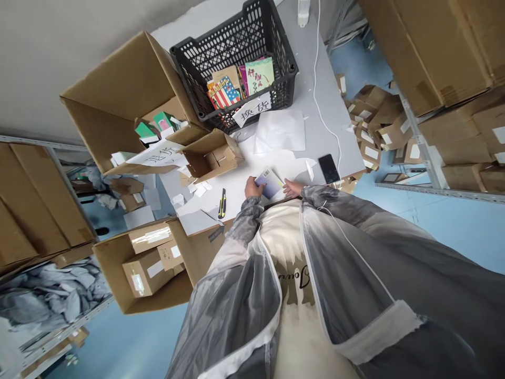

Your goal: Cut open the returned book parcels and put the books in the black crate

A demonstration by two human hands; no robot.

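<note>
Close to my body, at the near edge of the table, is a flat white and purple pack with a barcode on it; whether it is a thin box or a book I cannot tell. My left hand is closed on its left side. On the right edge, my right hand grips it with thumb and fingers. A yellow and black box cutter lies on the table left of my left hand. To the right of my right hand lies a black phone.
A black plastic crate with booklets stands at the back. Left of it are a large open carton with green boxes and a small open carton. Clear plastic sheets and a white cable lie on the table. Below left, another carton holds parcels.
</note>
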